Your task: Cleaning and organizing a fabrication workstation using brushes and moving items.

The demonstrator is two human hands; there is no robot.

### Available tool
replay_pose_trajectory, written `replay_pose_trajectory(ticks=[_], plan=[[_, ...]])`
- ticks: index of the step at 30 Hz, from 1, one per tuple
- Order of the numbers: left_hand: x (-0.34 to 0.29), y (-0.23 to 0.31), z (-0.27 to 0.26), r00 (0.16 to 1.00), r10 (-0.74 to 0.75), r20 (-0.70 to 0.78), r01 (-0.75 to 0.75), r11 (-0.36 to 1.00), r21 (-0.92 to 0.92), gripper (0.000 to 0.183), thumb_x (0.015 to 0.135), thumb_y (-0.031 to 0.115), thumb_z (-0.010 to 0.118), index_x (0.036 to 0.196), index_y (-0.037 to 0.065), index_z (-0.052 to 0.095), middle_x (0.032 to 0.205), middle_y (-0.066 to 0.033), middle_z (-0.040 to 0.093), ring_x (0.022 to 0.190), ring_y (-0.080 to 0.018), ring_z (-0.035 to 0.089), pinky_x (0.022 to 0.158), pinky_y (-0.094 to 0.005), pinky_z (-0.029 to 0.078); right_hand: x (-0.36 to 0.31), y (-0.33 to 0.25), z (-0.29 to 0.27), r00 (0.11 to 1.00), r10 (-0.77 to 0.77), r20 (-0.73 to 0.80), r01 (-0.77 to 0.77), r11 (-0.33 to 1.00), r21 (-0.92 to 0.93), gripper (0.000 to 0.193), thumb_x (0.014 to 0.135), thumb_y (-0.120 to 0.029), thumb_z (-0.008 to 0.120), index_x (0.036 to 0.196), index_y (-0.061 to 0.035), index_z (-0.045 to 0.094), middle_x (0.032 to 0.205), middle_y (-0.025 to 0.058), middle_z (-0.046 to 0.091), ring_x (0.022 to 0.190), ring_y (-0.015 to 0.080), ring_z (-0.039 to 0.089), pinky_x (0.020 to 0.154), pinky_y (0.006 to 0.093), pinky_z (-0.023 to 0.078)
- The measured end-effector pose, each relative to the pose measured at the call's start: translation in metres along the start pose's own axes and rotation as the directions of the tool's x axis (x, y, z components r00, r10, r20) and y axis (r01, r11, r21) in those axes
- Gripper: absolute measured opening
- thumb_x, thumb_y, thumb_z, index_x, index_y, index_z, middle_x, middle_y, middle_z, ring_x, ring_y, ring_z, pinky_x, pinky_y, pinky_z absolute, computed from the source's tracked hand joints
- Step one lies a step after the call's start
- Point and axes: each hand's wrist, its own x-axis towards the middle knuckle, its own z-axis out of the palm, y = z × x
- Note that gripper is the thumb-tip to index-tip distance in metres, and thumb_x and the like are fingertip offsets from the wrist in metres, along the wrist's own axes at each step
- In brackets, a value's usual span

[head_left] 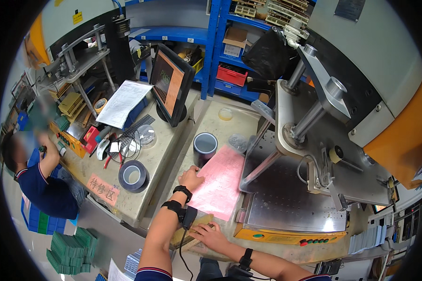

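A pink sheet (218, 185) lies on the bench in front of me. My left hand (191, 179) is at its left edge, fingers curled, with the thumb on the sheet. Just beyond that hand stands a roll of dark tape (205, 146) with a pale core. My right hand (212, 237) is spread over a yellowish flat board (192, 238) at the bench's near edge, fingers apart and touching it. My left forearm partly covers this board.
A press fixture (295, 206) with metal posts and a yellow base stands to the right. On the left bench are a monitor (166, 84), a grey tape roll (133, 176) and pliers (111, 152). A co-worker (47, 182) sits far left, near stacked green boards (70, 250).
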Motion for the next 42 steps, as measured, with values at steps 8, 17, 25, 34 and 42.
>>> replay_pose_trajectory(ticks=[8,17,25,34,42], plan=[[-0.056,0.047,-0.059,0.965,0.202,0.168,-0.227,0.963,0.148,0.026,0.081,0.023,0.053,0.091,0.004,0.066,0.094,-0.0221,0.062,0.087,-0.0382,0.06,0.078,-0.0454,0.048,0.005,-0.007,-0.02,0.995,-0.06,-0.073,0.059,0.998,-0.025,0.043,0.081,-0.017,0.049,0.123,-0.022,0.052,0.123,-0.0007,0.052,0.112,0.0156,0.047,0.094,0.0431,0.031],[-0.196,0.093,-0.14,0.86,0.161,-0.485,-0.184,0.983,0.0,0.032,0.08,0.001,0.042,0.107,-0.002,0.06,0.099,-0.0233,0.062,0.094,-0.037,0.06,0.084,-0.0395,0.047,-0.003,-0.002,-0.063,0.959,-0.163,-0.233,0.138,0.983,-0.119,0.037,0.081,-0.017,0.047,0.117,-0.0159,0.056,0.113,0.0013,0.057,0.103,0.0172,0.051,0.088,0.0366,0.035],[-0.326,0.046,-0.139,0.687,-0.382,-0.618,-0.371,0.547,-0.75,0.039,0.09,0.003,0.041,0.128,-0.007,0.039,0.121,-0.0161,0.054,0.105,-0.0213,0.055,0.091,-0.0296,0.042,-0.124,0.052,-0.17,0.95,0.19,-0.249,-0.228,0.964,-0.135,0.045,0.082,-0.008,0.044,0.126,-0.0174,0.049,0.125,0.0042,0.053,0.11,0.023,0.051,0.091,0.0422,0.035],[-0.319,0.053,-0.183,0.605,-0.427,-0.672,-0.629,0.261,-0.732,0.04,0.09,0.001,0.043,0.128,-0.006,0.037,0.126,-0.0182,0.049,0.11,-0.025,0.054,0.093,-0.0337,0.045,-0.153,0.104,-0.15,0.858,0.45,-0.247,-0.487,0.866,-0.113,0.049,0.081,-0.028,0.062,0.127,-0.0177,0.048,0.128,0.0074,0.05,0.121,0.0258,0.042,0.096,0.0587,0.027],[-0.235,0.038,-0.24,0.493,-0.423,-0.761,-0.717,0.298,-0.63,0.04,0.092,0.006,0.047,0.13,-0.004,0.038,0.128,-0.016,0.048,0.112,-0.0244,0.052,0.094,-0.0344,0.044,0.077,0.085,-0.156,0.773,0.512,-0.373,-0.148,0.718,0.68,0.038,0.089,-0.025,0.051,0.121,-0.0034,0.052,0.12,0.0169,0.054,0.114,0.0333,0.049,0.096,0.0408,0.037]])
